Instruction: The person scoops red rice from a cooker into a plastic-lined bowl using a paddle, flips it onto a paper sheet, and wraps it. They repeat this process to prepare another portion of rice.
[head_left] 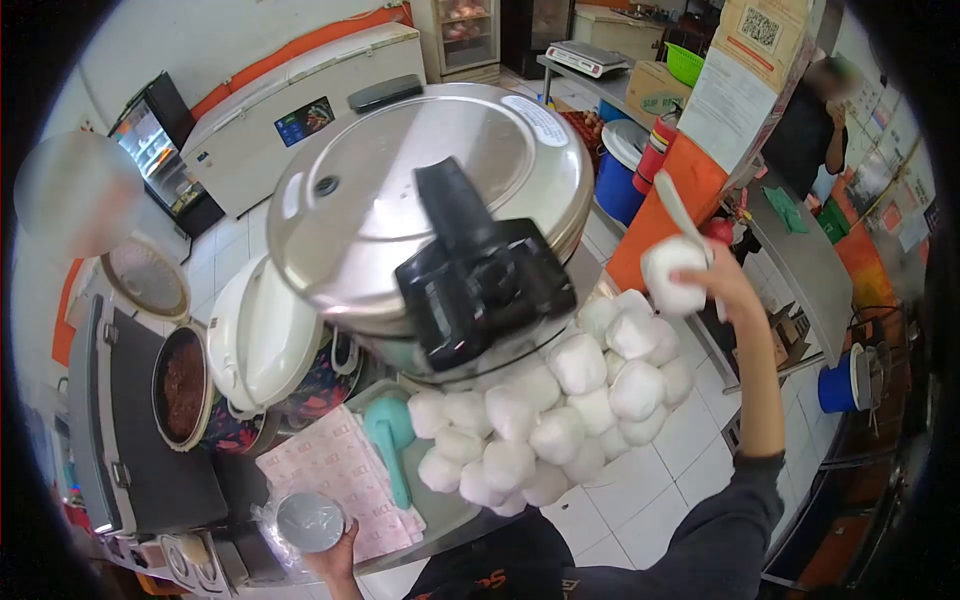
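My right hand [728, 282] is raised at the right, fingers closed around a smooth white ball [660, 275], which looks like a rice portion in thin plastic. A pale paddle [682, 208] sticks up from the same hand. Low at the left, my left hand [338, 560] grips a small round cup [310, 522], with clear plastic [270, 525] beside it. Between the hands, a heap of similar white balls [555, 435] rests in front of a large steel cooker [400, 200] with a black handle. A teal scoop [388, 430] lies on patterned wrapping paper [325, 475].
To the left stand a floral pot [230, 430] of dark brown food, a white lid [262, 335] and a dark case [140, 430]. Behind are a chest freezer [300, 110] and blue bucket [620, 180]. A person in dark clothing [800, 145] is at the far right counter.
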